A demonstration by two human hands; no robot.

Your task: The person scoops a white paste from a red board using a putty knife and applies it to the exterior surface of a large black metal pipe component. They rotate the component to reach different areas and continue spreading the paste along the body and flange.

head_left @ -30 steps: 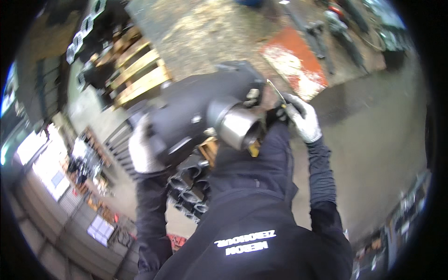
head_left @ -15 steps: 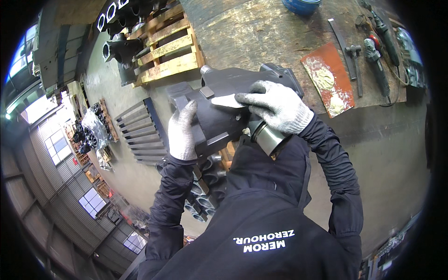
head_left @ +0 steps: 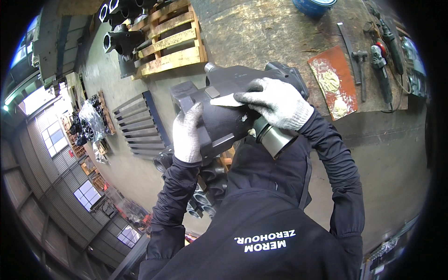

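Note:
A large black metal casting (head_left: 224, 120) lies tilted across the near edge of the workbench, with a short shiny pipe end (head_left: 275, 141) pointing toward my body. My gloved left hand (head_left: 187, 135) grips the casting's left end, fingers curled over its edge. In my gloved right hand (head_left: 277, 102) is a pale, flat putty spreader (head_left: 227, 101), pinched between fingers and thumb. Its blade lies against the casting's upper face beside a small raised block (head_left: 212, 92). Small whitish putty spots (head_left: 244, 118) show just below the spreader.
On the wooden bench (head_left: 261, 32) at right lie a reddish board (head_left: 322, 65) with cream putty, a hammer (head_left: 360, 74), a flat metal bar (head_left: 347, 49) and an angle grinder (head_left: 380, 70). A blue tub (head_left: 315, 7) stands farther back. Left are a pallet (head_left: 175, 46) and slatted metal rack (head_left: 142, 123).
The view has shifted slightly. Both hands keep their grip, and the spreader stays against the casting near the raised block. The putty spot below it shows more clearly.

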